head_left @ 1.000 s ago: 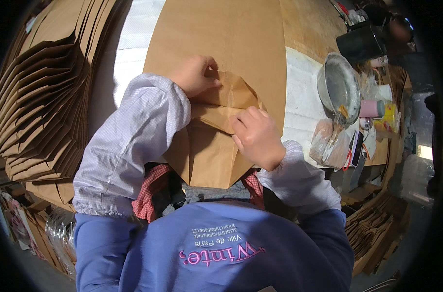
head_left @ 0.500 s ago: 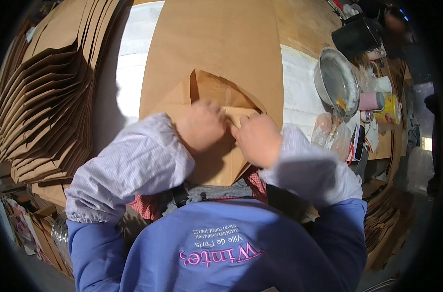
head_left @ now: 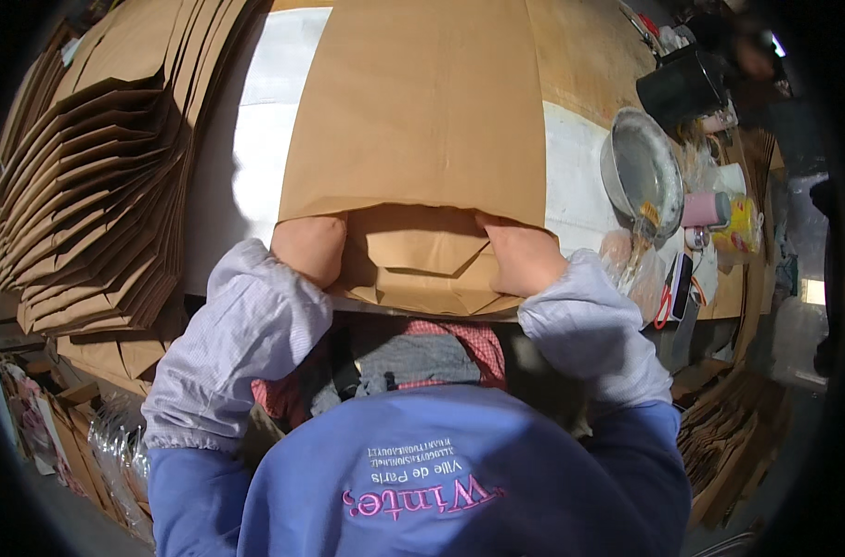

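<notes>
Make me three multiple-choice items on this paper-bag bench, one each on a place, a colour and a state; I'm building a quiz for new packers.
1. Where does the stack of folded brown bags lie?
A. at the person's left
B. at the person's right
C. on the metal bowl

2. What colour is the cup beside the metal bowl?
A. blue
B. pink
C. black

3. How does the big brown bag lie?
A. rolled up
B. standing open
C. flat, its bottom flaps folded

Answers: 1 A, the stack fills the left edge. 2 B, it shows pink by the bowl's rim. 3 C, left hand and right hand press on its near end.
</notes>
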Available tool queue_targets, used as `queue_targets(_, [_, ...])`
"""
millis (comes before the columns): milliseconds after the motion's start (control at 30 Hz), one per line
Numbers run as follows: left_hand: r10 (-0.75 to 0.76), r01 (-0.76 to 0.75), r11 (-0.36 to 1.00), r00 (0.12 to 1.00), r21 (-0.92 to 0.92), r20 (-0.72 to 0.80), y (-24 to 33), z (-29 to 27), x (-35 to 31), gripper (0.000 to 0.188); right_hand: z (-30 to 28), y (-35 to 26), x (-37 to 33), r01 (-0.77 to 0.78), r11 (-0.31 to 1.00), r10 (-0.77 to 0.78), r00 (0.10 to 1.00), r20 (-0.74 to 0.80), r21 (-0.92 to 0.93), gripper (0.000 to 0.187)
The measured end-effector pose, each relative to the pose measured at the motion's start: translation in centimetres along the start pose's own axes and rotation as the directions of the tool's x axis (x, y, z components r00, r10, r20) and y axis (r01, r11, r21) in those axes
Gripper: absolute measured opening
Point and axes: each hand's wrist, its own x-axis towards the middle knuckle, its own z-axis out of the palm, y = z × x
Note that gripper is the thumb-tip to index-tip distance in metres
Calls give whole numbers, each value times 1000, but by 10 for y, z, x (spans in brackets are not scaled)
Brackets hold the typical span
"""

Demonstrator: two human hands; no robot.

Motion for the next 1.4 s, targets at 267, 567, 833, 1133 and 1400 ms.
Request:
queue_targets(267, [250,-61,737,950,-673,188,-23,-25,30,51,-34,11,22,295,921,-324,943,78,255,36])
queue_targets(567, [170,-6,878,939,-480,300,-15,-31,44,33,-29,12,55,2,940,-48,991,125,341,16])
queue_targets(833, [12,8,886,999,-464,39,-5,5,43,19,-30,33,-35,231,932,-81,884,-460,279,19])
queue_targets(1133, [181,-152,972,970,-177,162,7,-29,29,73,-36,146,-164,-182,975,220,884,-412,131,25])
queue_targets(1400, [151,-139,986,977,-90,153,15,-28,13,84,-34,230,-68,-216,676,677,560,-478,704,16])
